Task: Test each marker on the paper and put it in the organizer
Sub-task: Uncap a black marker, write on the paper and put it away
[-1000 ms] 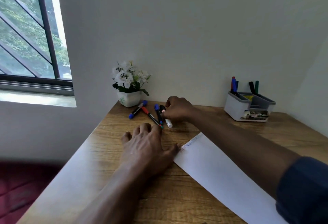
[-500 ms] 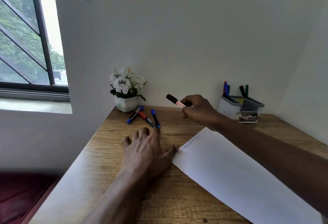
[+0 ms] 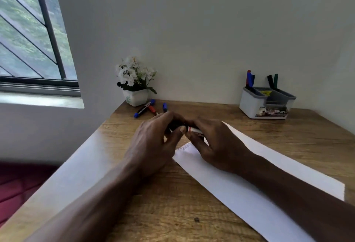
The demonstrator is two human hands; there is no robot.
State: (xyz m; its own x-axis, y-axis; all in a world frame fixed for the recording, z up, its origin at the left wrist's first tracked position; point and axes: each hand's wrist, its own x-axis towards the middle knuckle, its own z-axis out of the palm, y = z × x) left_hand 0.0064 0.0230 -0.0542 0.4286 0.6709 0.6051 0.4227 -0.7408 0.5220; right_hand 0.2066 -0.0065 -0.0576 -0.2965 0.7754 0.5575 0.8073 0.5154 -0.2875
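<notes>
**Held item.** One marker (image 3: 194, 130) is held by both hands over the far left corner of the paper (image 3: 269, 174). Its barrel is a white cylinder with a red band. The dark end is covered by the left hand (image 3: 153, 142), whose fingers are curled round it with the thumb pressed alongside. The right hand (image 3: 217, 145) is closed round the white barrel, with the fingers bent beneath it. It cannot be told whether the cap is seated or parted, nor whether the right hand touches the paper.

**Paper.** A long, smooth white sheet is laid flat and aslant on a matt wood-grain table (image 3: 172, 213). Faint scribbles (image 3: 185, 148) are noted at its far left corner.

**Loose stock.** Three loose markers (image 3: 152, 109) lie flat beyond the paper's far left corner, fanned close together. Two blue caps and one red are seen. Farther from the paper than these stands a squarish, glossy white flower pot (image 3: 136, 97) holding white blossoms.

**Organizer.** The organizer (image 3: 253, 105) stands well apart from the paper, beyond its far long edge. It is a boxy white plastic tub with rounded corners, grey dividers and a printed label on its front. Stowed markers (image 3: 249, 79) lean in its rear compartments, red and blue in one and black and green in the other.
</notes>
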